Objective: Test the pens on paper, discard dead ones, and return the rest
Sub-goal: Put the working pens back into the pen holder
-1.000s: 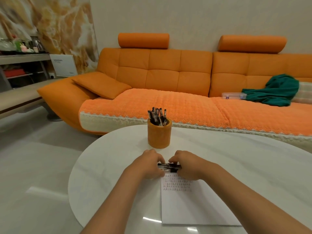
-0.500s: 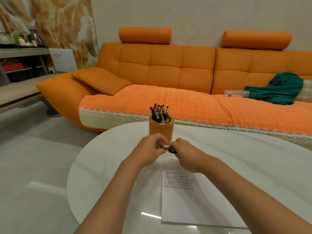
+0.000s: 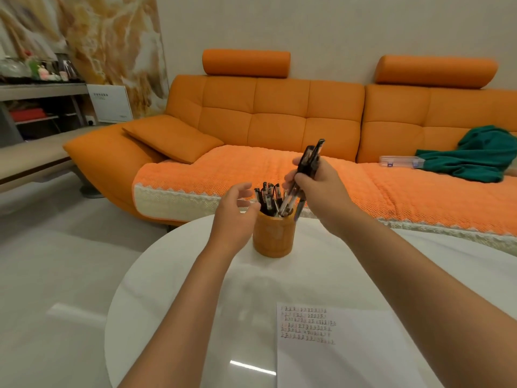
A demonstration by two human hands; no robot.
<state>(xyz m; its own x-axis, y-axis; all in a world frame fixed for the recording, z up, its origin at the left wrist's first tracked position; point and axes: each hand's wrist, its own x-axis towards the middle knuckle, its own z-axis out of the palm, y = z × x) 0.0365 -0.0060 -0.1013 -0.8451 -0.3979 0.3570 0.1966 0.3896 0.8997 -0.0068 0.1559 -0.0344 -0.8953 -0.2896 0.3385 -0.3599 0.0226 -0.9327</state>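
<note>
An orange pen holder [image 3: 273, 236] stands on the round white table [image 3: 173, 298], with several black pens [image 3: 268, 198] sticking out of it. My right hand [image 3: 317, 183] hovers above the holder's right side, shut on a small bunch of black pens [image 3: 306, 166] held slanted, their lower ends at the cup's mouth. Just left of the holder is my left hand [image 3: 236, 210], fingers spread, holding nothing, close to the cup's rim. A white sheet of paper [image 3: 349, 359] with several rows of test marks lies near the table's front right.
An orange sofa [image 3: 279, 121] runs behind the table, with a cushion [image 3: 172, 138], a green cloth [image 3: 475, 158] and a clear plastic box [image 3: 400, 161] on its seat. Shelves with small items [image 3: 36, 88] stand at far left. Pale glossy floor lies to the left.
Both hands were together over the paper, holding a pen. They rose to the holder; now the right hand grips pens above the cup and the left hand has let go and spread.
</note>
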